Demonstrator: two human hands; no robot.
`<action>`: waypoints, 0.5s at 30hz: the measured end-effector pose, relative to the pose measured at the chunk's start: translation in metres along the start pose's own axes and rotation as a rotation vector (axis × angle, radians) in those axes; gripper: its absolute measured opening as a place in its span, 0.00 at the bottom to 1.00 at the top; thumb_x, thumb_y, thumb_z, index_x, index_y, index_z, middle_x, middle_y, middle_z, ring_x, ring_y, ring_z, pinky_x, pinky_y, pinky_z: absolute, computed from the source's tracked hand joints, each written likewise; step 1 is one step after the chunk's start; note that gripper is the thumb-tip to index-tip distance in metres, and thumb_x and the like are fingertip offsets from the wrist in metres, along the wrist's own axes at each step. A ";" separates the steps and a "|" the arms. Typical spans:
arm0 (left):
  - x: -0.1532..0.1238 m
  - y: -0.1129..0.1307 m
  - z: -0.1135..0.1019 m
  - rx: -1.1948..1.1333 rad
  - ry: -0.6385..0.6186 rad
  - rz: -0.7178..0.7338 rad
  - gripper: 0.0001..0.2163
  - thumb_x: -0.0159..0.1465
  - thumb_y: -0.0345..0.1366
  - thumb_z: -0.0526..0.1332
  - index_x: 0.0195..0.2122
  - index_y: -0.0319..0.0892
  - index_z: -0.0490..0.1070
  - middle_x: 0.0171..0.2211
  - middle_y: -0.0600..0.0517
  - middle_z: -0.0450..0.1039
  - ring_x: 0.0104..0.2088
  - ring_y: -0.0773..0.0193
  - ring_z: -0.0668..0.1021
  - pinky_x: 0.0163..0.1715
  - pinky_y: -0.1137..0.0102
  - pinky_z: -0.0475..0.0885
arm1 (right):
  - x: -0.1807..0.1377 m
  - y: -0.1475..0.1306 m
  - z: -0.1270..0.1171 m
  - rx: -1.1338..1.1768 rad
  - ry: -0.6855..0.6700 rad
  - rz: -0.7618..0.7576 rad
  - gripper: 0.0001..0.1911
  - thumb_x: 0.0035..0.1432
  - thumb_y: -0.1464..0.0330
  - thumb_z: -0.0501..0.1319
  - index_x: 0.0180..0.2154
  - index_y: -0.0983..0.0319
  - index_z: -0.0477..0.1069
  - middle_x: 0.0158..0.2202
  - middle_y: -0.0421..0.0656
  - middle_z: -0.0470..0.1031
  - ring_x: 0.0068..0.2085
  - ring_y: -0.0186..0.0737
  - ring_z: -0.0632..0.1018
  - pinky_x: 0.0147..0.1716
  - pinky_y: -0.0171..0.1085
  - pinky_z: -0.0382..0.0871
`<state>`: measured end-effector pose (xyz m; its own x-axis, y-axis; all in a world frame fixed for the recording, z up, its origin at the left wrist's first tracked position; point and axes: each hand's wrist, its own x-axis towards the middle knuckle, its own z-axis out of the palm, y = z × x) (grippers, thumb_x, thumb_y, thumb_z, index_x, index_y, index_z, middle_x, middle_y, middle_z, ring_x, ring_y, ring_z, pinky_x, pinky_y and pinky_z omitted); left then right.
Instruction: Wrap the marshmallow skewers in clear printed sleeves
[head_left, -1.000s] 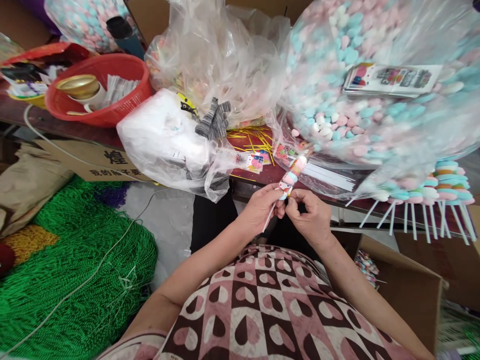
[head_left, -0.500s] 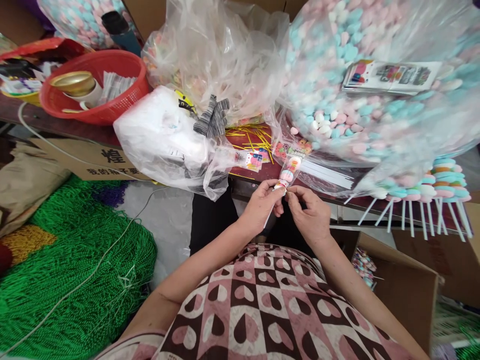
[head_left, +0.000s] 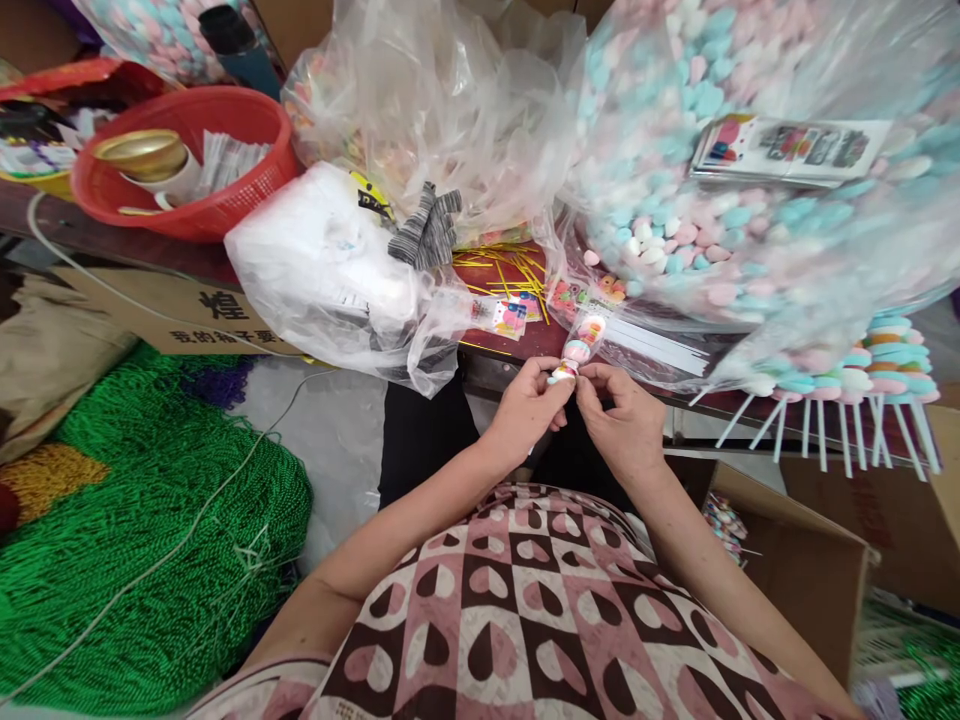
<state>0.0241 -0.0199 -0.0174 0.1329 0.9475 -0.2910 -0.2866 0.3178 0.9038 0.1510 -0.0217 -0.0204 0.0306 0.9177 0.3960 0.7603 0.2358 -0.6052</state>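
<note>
hands (head_left: 574, 410) pinching candy stick (head_left: 579, 352), table edge (head_left: 495, 362)

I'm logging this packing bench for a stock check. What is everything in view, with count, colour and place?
candy skewer: one, pink, white and blue, at the table edge, centre
finished skewers: one row, pastel on white sticks, table edge at right
candy bags: at least two, clear with pink and blue sweets, right and top left
red basket: one, red, table at left
white bag: one, white, beside the basket
yellow sticks: loose pile, yellow, table centre
green strands: one heap, green, floor at left
cardboard box: one, brown, lower right
left hand: one, fingers pinching the skewer
right hand: one, fingers pinching the skewer
</note>
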 end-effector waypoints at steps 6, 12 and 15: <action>0.002 -0.003 -0.002 0.085 0.026 0.006 0.12 0.60 0.40 0.60 0.43 0.42 0.65 0.18 0.63 0.63 0.16 0.73 0.67 0.18 0.77 0.63 | 0.006 0.004 0.005 -0.103 0.015 -0.021 0.10 0.55 0.68 0.56 0.35 0.62 0.76 0.27 0.44 0.80 0.25 0.40 0.78 0.28 0.37 0.70; 0.002 -0.003 -0.007 0.432 0.109 0.093 0.10 0.61 0.38 0.59 0.43 0.43 0.69 0.22 0.61 0.64 0.19 0.73 0.68 0.23 0.76 0.63 | 0.010 -0.002 -0.006 0.143 -0.175 0.151 0.05 0.51 0.68 0.58 0.28 0.60 0.72 0.19 0.37 0.72 0.20 0.35 0.72 0.23 0.34 0.64; 0.001 -0.002 -0.008 0.581 0.139 0.145 0.11 0.60 0.36 0.59 0.44 0.44 0.72 0.21 0.60 0.64 0.21 0.73 0.68 0.26 0.75 0.63 | 0.013 -0.002 -0.014 0.348 -0.299 0.281 0.04 0.51 0.66 0.60 0.28 0.60 0.70 0.16 0.35 0.68 0.18 0.33 0.69 0.20 0.32 0.60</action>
<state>0.0171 -0.0193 -0.0219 -0.0046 0.9878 -0.1555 0.2770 0.1507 0.9490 0.1588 -0.0148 -0.0044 -0.0231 0.9997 0.0027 0.4880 0.0137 -0.8727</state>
